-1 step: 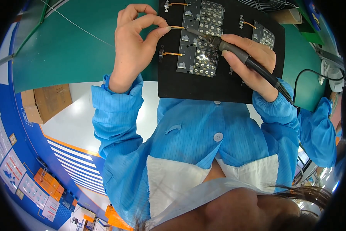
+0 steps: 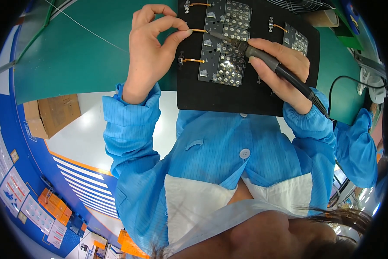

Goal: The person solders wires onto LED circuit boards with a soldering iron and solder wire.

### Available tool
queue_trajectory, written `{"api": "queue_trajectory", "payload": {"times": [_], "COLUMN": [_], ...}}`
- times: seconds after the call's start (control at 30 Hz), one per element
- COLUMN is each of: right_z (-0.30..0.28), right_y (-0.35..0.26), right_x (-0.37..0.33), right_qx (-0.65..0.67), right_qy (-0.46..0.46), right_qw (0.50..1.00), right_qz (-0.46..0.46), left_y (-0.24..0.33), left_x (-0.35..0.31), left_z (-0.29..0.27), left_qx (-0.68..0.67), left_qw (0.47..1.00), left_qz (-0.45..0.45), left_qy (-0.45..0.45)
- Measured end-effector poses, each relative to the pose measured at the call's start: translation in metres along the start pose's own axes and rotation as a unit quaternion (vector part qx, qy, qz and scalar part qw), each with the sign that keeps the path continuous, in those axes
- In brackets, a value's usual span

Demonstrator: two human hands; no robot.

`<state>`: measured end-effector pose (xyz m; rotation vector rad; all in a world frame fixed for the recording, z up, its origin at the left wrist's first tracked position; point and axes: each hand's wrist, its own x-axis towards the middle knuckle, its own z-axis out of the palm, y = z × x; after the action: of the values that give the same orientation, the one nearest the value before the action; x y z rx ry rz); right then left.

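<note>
My left hand [image 2: 153, 43] pinches the outer end of a thin orange flex cable [image 2: 198, 30] between thumb and forefinger; the part at that end is hidden by the fingertips. The cable's other end meets the left edge of a black circuit board [image 2: 207, 42]. In my right hand [image 2: 284, 64] is a soldering iron [image 2: 263, 56], held like a pen, its tip pointing left at that cable joint. Further boards lie directly above and below, each with an orange cable and a small metal part [image 2: 181, 59] on its left. Round silvery spots cover their right halves.
The boards lie on a black mat [image 2: 228, 98] over a green work surface [image 2: 86, 56]. Right of my right hand is another circuit board [image 2: 295, 39] with its cable. A wire guard [image 2: 297, 4] stands at the back, beside a brown roll [image 2: 325, 18]. A cardboard box [image 2: 58, 113] sits lower left.
</note>
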<state>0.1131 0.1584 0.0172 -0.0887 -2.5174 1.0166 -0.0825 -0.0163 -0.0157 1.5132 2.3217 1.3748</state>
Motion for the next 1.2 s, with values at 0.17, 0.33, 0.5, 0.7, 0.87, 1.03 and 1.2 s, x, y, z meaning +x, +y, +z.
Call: {"api": "queue_trajectory", "payload": {"times": [0.17, 0.33, 0.5, 0.7, 0.87, 1.03, 1.2], "right_z": [-0.001, 0.000, -0.001, -0.002, -0.001, 0.000, -0.001], "right_y": [0.000, 0.000, 0.000, -0.001, 0.001, 0.003, 0.004], "right_x": [0.000, 0.001, 0.001, 0.001, -0.001, -0.002, -0.001], "right_qx": [-0.006, -0.006, -0.001, -0.011, -0.004, 0.007, -0.001], "right_qy": [-0.001, 0.003, 0.000, 0.006, 0.005, 0.004, -0.002], "right_qw": [1.000, 1.000, 1.000, 1.000, 1.000, 1.000, 1.000], "right_qz": [0.001, -0.005, -0.011, -0.005, 0.002, -0.001, -0.012], "left_y": [-0.002, -0.002, 0.000, -0.008, -0.009, -0.015, -0.016], "left_x": [0.002, 0.004, 0.004, 0.004, 0.007, 0.006, 0.007], "left_z": [0.003, 0.007, 0.009, 0.015, 0.020, 0.025, 0.025], "left_qx": [0.008, -0.001, -0.025, -0.179, -0.085, -0.089, -0.091], "left_qw": [1.000, 1.000, 1.000, 0.982, 0.992, 0.992, 0.992], "left_qz": [0.012, 0.008, 0.000, -0.060, -0.062, -0.058, -0.054], "left_qy": [-0.006, -0.012, -0.015, -0.017, -0.072, -0.069, -0.065]}}
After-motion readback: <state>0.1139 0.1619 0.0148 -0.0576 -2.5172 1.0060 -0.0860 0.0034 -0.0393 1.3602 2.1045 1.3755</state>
